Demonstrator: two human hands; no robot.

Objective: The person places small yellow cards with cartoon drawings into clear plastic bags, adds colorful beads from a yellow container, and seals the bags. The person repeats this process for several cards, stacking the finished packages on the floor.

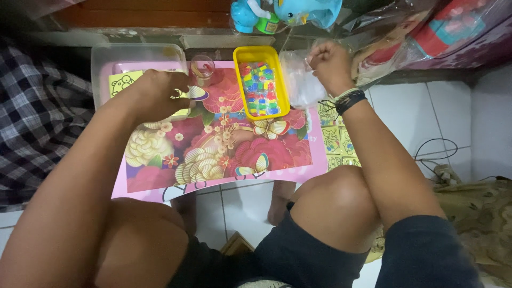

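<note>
My left hand [157, 93] rests curled on the far left part of a low pink table [218, 144] with a flower and butterfly pattern. A ring shows on one finger, and yellow cards lie under the hand. What it grips, if anything, is hidden. My right hand [330, 64] is closed on a clear plastic bag [301, 80] beside the table's far right corner. Between the hands stands a yellow tray [261, 53] full of small coloured pieces. A small clear cup [202, 68] stands near my left hand.
A clear plastic box [133, 58] with a yellow card sits at the far left. Blue plastic toys [288, 13] stand behind the tray. Yellow printed sheets [336, 138] lie on the white tiled floor at right, near a cable [434, 149]. Checked cloth [32, 117] lies left.
</note>
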